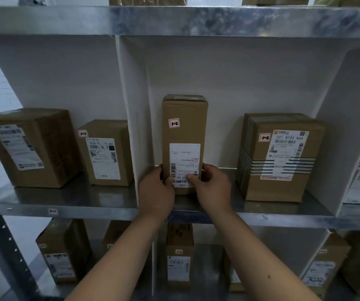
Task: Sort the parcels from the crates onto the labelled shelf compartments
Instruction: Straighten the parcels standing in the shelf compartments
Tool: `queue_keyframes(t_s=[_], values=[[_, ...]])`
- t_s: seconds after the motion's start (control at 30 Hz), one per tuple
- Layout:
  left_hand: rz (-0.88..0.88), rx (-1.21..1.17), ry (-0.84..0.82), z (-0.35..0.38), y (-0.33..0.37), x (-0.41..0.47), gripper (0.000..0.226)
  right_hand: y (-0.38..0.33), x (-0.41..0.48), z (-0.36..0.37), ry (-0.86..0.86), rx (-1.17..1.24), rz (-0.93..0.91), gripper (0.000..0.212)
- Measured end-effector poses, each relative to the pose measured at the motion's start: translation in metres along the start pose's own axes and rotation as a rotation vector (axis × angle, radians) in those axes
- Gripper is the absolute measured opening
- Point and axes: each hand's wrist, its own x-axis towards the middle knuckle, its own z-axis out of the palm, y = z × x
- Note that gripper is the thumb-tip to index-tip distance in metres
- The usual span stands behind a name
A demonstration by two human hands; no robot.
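Placement of tall parcel (184,131) in the middle compartment of the metal shelf (100,198). The parcel, bearing a 1-2 sticker (174,123), stood upright on its narrow end near the front edge, just beside the white divider (135,118) and well apart from the banded parcel (281,157) marked likewise. Left hand (156,192) and right hand (212,187) each gripped a lower side, thumbs across the shipping label. Probable hazard: so tall a box on so small a footing could topple forward off the shelf if released unsteadily.
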Motion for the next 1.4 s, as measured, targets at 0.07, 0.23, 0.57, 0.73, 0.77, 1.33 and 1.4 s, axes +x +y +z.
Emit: queue_keyframes(t_s=[0.07, 0.23, 0.57, 0.73, 0.77, 1.33, 1.4], values=[[0.011, 0.01, 0.006, 0.003, 0.0, 0.003, 0.031, 0.002, 0.004, 0.002, 0.005, -0.026, 0.005, 0.026], [0.019, -0.003, 0.002, 0.005, -0.004, 0.003, 0.029, 0.005, 0.004, 0.004, 0.011, -0.02, 0.017, 0.028], [0.005, -0.079, -0.022, 0.006, -0.009, -0.003, 0.038, 0.007, -0.007, 0.0, 0.017, 0.074, 0.076, 0.055], [-0.017, -0.155, 0.051, 0.003, -0.001, -0.013, 0.052, 0.002, -0.021, -0.012, 0.104, 0.167, 0.143, 0.06], [0.004, -0.178, 0.071, 0.003, 0.005, -0.019, 0.049, 0.0, -0.025, -0.014, 0.119, 0.177, 0.15, 0.057], [-0.09, -0.288, -0.054, 0.124, 0.117, -0.083, 0.05, 0.061, -0.043, -0.202, 0.383, 0.253, 0.146, 0.04], [-0.094, -0.277, -0.019, 0.146, 0.128, -0.089, 0.047, 0.071, -0.033, -0.218, 0.317, 0.216, 0.129, 0.049]])
